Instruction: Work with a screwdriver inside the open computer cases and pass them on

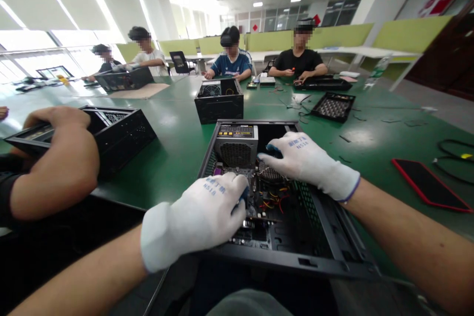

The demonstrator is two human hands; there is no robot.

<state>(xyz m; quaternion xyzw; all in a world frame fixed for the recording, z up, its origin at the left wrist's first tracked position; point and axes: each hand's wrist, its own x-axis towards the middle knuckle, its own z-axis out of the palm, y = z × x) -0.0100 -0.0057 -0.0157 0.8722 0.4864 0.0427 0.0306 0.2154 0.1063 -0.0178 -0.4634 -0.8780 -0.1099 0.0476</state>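
Head cam, biggest first: green table (177,143), open black PC case (296,262) at its near edge. Grey power supply (237,145) in the case's far left corner. Gloved left hand (200,219) curled tight round a blue handle (243,197) over the motherboard (264,207); gloved right hand (307,160) palm down beside the supply, fingertips on another blue bit (273,148), grip hard to tell.

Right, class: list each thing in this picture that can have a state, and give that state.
computer case, lying flat, side open
left hand, gloved, curled round a blue handle
right hand, gloved, resting over the cooler fan
phone, face up, screen dark
second case, top open
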